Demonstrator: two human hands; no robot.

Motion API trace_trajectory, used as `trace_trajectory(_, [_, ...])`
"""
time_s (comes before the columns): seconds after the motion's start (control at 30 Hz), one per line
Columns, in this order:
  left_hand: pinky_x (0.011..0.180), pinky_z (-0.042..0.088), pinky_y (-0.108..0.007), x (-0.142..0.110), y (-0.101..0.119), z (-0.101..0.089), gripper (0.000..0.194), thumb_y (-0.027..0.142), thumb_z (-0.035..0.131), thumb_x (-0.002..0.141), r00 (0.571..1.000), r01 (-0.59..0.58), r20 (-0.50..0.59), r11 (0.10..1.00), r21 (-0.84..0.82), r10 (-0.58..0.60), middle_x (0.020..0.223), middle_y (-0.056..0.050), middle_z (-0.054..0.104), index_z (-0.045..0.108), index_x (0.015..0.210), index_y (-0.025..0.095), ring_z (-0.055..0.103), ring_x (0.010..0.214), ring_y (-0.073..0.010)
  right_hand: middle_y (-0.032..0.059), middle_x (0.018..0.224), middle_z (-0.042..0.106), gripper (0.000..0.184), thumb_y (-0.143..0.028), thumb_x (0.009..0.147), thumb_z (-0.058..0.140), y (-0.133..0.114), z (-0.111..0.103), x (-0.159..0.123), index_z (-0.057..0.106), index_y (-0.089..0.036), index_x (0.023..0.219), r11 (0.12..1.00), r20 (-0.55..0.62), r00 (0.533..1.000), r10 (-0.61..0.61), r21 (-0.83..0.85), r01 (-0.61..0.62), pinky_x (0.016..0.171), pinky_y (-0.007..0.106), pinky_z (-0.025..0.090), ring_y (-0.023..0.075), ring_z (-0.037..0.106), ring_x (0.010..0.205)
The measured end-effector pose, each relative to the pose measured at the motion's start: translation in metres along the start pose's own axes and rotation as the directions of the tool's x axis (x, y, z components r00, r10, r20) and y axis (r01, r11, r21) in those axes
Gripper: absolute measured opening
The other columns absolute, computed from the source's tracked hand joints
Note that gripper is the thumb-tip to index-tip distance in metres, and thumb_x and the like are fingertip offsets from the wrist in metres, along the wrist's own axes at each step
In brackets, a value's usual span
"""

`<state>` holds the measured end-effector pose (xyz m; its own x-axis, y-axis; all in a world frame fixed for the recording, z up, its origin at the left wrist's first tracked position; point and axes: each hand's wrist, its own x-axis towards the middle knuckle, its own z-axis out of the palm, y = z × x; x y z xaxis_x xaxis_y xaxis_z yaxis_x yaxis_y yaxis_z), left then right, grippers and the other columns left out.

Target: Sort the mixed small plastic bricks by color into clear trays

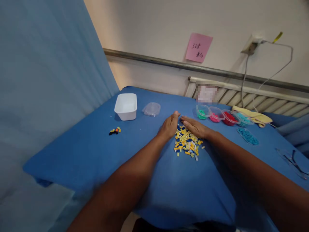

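A loose pile of small yellow, pale and orange-yellow plastic blocks [188, 141] lies on the blue cloth, several dark blue patches showing among them. At the pile's far left edge is my left hand [169, 125], set on its side with fingers stretched out. My right hand [195, 127] slants over the far right part of the pile, fingers straight and held together flat. The fingertips of both hands come close to each other at the far end. Neither hand grips a block; what lies under the right palm is hidden.
A white tub [126, 107] and a clear lid [152, 109] stand left of the pile. Nearer are a few black, yellow and orange blocks [115, 130]. At right are clear containers of green [201, 114], pink, red [230, 118] and turquoise pieces, a yellow cloth [258, 116] and glasses [293, 162].
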<state>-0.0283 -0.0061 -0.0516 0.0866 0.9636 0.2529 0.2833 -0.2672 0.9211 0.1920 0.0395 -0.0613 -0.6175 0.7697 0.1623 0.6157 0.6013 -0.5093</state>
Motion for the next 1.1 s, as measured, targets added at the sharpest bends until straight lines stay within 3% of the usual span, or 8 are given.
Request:
trace_trajectory(0.17, [0.136,0.043,-0.041,-0.003,0.004,-0.003,0.091,0.075,0.021,0.116,1.000,0.015,0.018,1.000,0.014,-0.015,0.158,-0.019,0.070,0.071,0.152,0.007,0.063,0.154,-0.0281,0.0123,0.177,0.055,0.082,-0.077,0.115,0.030,-0.045,-0.006,-0.019,0.063,-0.022,0.167,0.977,0.157,0.965,-0.210,0.072,0.200,0.143,0.056,0.029,0.0315,0.040,0.172])
trace_trajectory(0.23, [0.136,0.043,-0.042,-0.005,0.006,-0.003,0.090,0.075,0.021,0.116,0.999,0.019,0.033,0.999,0.029,-0.020,0.158,-0.017,0.070,0.071,0.152,0.009,0.063,0.154,-0.0279,0.0147,0.181,0.049,0.073,-0.068,0.119,0.036,-0.064,-0.006,-0.037,0.056,-0.022,0.172,0.949,0.209,0.927,-0.312,0.021,0.315,0.143,0.061,0.027,0.0332,0.037,0.173])
trace_trajectory(0.33, [0.137,0.041,-0.042,-0.007,0.008,-0.004,0.088,0.074,0.022,0.116,0.997,0.016,0.075,0.997,0.072,-0.022,0.158,-0.017,0.070,0.071,0.151,0.009,0.063,0.154,-0.0278,0.0205,0.182,0.046,0.078,-0.069,0.115,0.052,-0.084,0.001,-0.067,0.055,-0.017,0.173,0.931,0.214,0.917,-0.336,-0.071,0.357,0.144,0.062,0.024,0.0371,0.033,0.174])
trace_trajectory(0.67, [0.141,0.036,-0.041,-0.024,0.023,-0.003,0.076,0.066,0.024,0.118,0.957,-0.064,0.290,0.964,0.259,-0.015,0.165,-0.008,0.066,0.069,0.157,0.020,0.057,0.160,-0.0250,0.0177,0.184,0.039,0.079,-0.065,0.109,0.068,-0.073,0.003,-0.145,0.053,-0.026,0.175,0.949,0.081,0.956,-0.281,-0.124,0.289,0.139,0.066,0.033,0.0396,0.033,0.173])
trace_trajectory(0.83, [0.146,0.026,-0.044,-0.035,0.043,-0.001,0.079,0.064,0.017,0.119,0.880,-0.212,0.474,0.915,0.344,0.026,0.176,-0.009,0.054,0.061,0.166,0.019,0.043,0.170,-0.0222,0.0127,0.182,0.044,0.078,-0.062,0.108,0.072,-0.076,-0.004,-0.157,0.051,-0.029,0.176,0.940,0.051,0.941,-0.335,-0.048,0.337,0.140,0.062,0.034,0.0370,0.037,0.172])
trace_trajectory(0.9, [0.148,0.019,-0.046,-0.040,0.051,0.003,0.078,0.066,0.017,0.118,0.825,-0.282,0.565,0.878,0.387,0.016,0.182,-0.007,0.044,0.054,0.172,0.023,0.033,0.175,-0.0215,0.0116,0.178,0.052,0.068,-0.056,0.111,0.069,-0.070,-0.013,-0.158,0.056,-0.030,0.172,0.940,-0.060,0.938,-0.341,-0.036,0.339,0.140,0.060,0.036,0.0351,0.045,0.168])
trace_trajectory(1.0, [0.149,0.009,-0.051,-0.048,0.060,0.013,0.076,0.071,0.027,0.117,0.714,-0.407,0.700,0.810,0.423,-0.007,0.188,-0.005,0.030,0.045,0.177,0.028,0.020,0.179,-0.0246,0.0105,0.164,0.069,0.050,-0.042,0.116,0.061,-0.052,-0.032,-0.161,0.064,-0.032,0.165,0.969,-0.331,0.917,-0.221,0.037,0.246,0.131,0.054,0.051,0.0309,0.064,0.154])
trace_trajectory(1.1, [0.148,0.007,-0.056,-0.051,0.061,0.020,0.073,0.070,0.041,0.115,0.686,-0.482,0.728,0.738,0.472,-0.018,0.188,-0.005,0.026,0.047,0.177,0.031,0.017,0.179,-0.0293,0.0090,0.153,0.077,0.043,-0.035,0.117,0.055,-0.042,-0.040,-0.166,0.071,-0.034,0.157,0.980,-0.433,0.900,-0.055,0.148,0.131,0.120,0.052,0.063,0.0297,0.076,0.139])
